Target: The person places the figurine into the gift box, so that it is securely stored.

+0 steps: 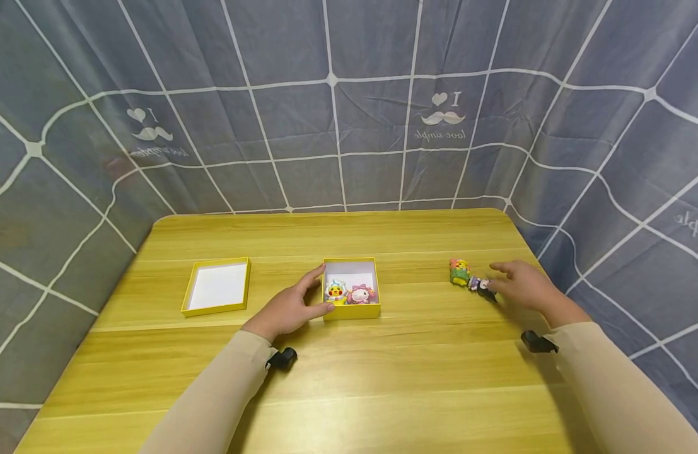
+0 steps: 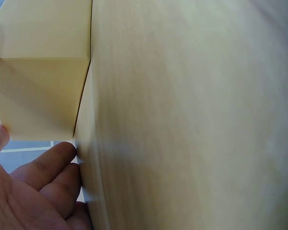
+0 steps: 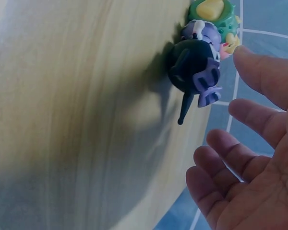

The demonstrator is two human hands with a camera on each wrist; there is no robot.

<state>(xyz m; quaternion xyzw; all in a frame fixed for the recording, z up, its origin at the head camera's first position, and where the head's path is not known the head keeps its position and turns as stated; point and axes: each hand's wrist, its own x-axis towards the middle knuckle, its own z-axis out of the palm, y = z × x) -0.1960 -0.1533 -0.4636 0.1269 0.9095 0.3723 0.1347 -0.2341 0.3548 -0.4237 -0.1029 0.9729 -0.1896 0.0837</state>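
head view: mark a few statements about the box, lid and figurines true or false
1. The Pikachu figurine is inside the yellow box. True.
2. The yellow lid covers the yellow box. False: the yellow lid lies apart, left of the yellow box.
3. The left grip holds the yellow box. True.
4. The right grip holds the pink figurine. False: the right grip is empty; the pink figurine is in the yellow box.
5. The black-and-purple figurine is right of the yellow box. True.

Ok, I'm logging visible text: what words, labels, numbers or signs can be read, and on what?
"I", heart, mustache: curtain, twice, mirrored.
"love simple": curtain, twice, mirrored; left copy faint.
"mple": curtain, right edge, mirrored, cut off.
No text legible on the box, lid or figurines.
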